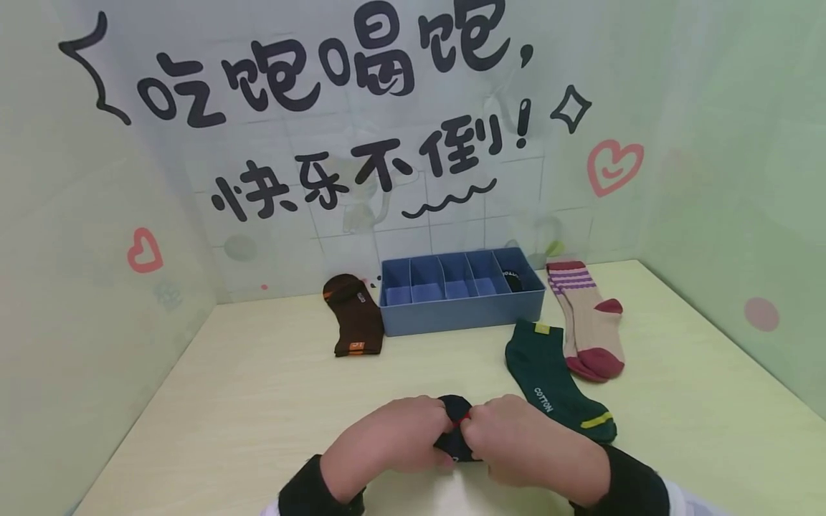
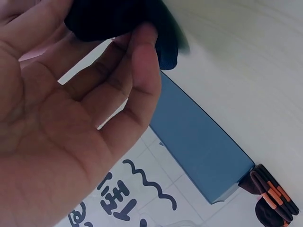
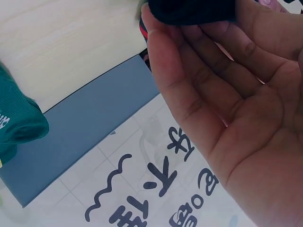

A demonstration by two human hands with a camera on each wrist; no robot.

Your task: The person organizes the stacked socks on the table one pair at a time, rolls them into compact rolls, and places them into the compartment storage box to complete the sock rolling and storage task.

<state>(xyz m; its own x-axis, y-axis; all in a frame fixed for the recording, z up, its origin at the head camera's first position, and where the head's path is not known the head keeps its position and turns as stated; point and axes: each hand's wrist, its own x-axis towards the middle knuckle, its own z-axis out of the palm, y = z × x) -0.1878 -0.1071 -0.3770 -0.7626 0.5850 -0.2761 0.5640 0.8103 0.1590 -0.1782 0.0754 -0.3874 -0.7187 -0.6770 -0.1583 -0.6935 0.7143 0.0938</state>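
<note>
A dark, nearly black sock with a red band [image 1: 455, 406] is bunched between my two hands at the front middle of the table. My left hand [image 1: 408, 434] pinches its left side between thumb and fingers, and my right hand [image 1: 521, 443] grips the right side. In the left wrist view the dark cloth [image 2: 109, 19] lies at the fingertips. The right wrist view likewise has the fingers against the dark sock [image 3: 191, 10]. Much of the sock is hidden behind the hands. A green sock [image 1: 547, 373] with yellow marks lies just beyond my right hand.
At the back stands a blue divided box [image 1: 461, 316], a small black rolled item [image 1: 513, 280] in its rightmost compartment. A brown sock [image 1: 357, 319] lies left of it. Pinkish-beige socks [image 1: 586, 322] with dark red heels lie at right. Printed sheeting [image 1: 271, 265] walls the table [image 1: 258, 401].
</note>
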